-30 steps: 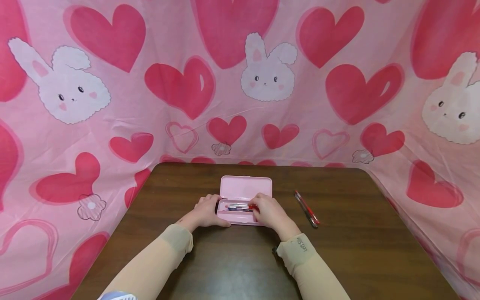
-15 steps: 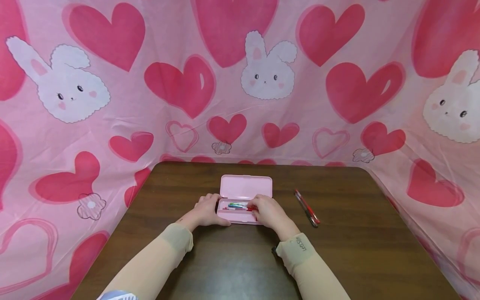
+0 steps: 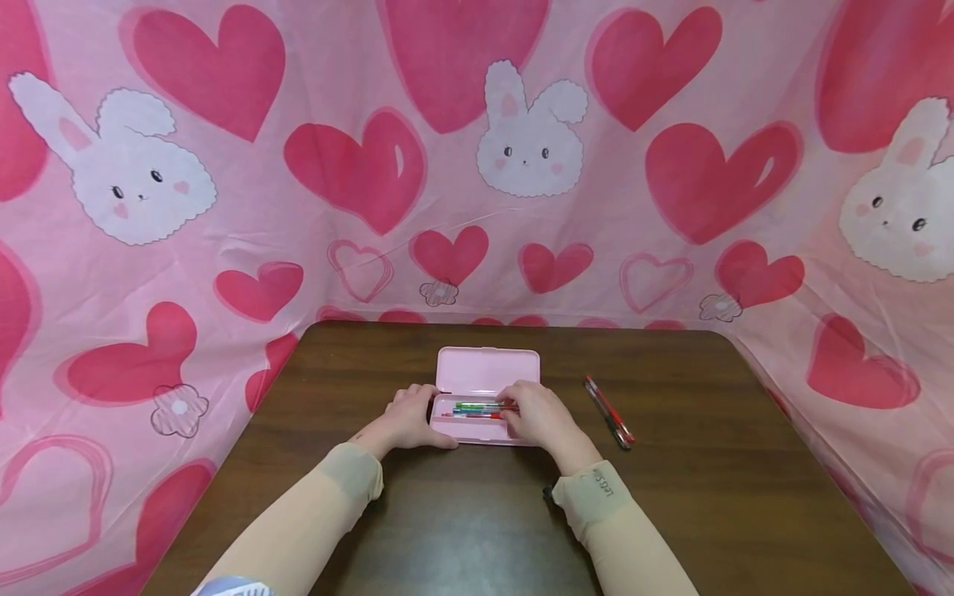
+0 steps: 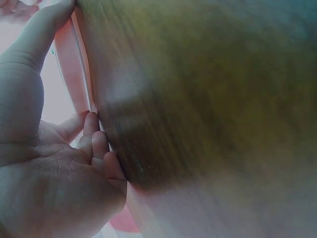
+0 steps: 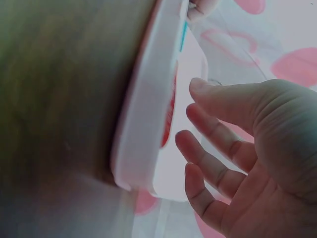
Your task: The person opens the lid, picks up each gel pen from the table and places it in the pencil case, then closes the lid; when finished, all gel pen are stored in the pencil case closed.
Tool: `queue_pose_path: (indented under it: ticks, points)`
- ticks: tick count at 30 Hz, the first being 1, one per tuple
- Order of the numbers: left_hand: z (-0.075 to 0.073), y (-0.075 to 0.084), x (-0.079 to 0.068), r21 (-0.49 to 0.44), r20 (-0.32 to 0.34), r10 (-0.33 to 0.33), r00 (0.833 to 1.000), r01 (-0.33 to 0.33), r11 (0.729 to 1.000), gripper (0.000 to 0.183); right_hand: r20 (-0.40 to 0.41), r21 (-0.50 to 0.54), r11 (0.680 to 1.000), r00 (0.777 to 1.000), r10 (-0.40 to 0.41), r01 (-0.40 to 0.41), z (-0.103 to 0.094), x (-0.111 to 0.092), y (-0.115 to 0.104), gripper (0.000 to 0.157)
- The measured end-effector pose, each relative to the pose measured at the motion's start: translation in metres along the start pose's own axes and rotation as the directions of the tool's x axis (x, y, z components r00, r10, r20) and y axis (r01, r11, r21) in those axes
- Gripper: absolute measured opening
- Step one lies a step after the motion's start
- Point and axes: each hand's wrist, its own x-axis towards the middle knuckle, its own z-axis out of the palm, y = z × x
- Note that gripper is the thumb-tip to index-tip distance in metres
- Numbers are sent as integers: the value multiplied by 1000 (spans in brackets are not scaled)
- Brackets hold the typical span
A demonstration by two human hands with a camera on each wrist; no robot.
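The right hand (image 3: 542,414) bends its fingers loosely, gripping nothing, over the right end of the pink, oblong, hard-shelled pencil case (image 3: 471,431). The left hand (image 3: 406,420) grips the left end, probably steadying it. Slim multicoloured pens (image 3: 477,408) lie lengthwise inside, presumably to fit. The lid (image 3: 480,369) leans toward the brown wooden worktop's (image 3: 455,530) far edge, giving access; slim red (image 3: 613,411) and dark (image 3: 619,434) pens lie rightward.

Found plain pale pink on pencil case (image 3: 471,429), base and lid (image 3: 488,369) alike. Recorded green, blue and red on pens (image 3: 474,409) inside. Noted red on one loose pen (image 3: 617,415), darker tone on neighbouring pen (image 3: 618,433). Observed brown wood grain across table (image 3: 462,521); plain beige on sleeves (image 3: 298,530) — dark lettering (image 3: 600,482) at right cuff (image 3: 583,507). Logged pink on backdrop (image 3: 450,192) — red hearts (image 3: 354,161), white rabbits (image 3: 529,155), outlined flowers (image 3: 179,408).
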Motion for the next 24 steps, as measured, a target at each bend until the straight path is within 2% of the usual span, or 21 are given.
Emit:
queue_pose_path:
  ticks: [8,24]
  points:
    - [0,-1,0,-2,1,5,1000,-5,1000,106,-68,28,998,996,60,-59,-17,-3,11,28]
    - [-1,1,-1,-8,3,0,1000,0,1000,107,-169,50,989,975,146,-139,-48,-20,53,35]
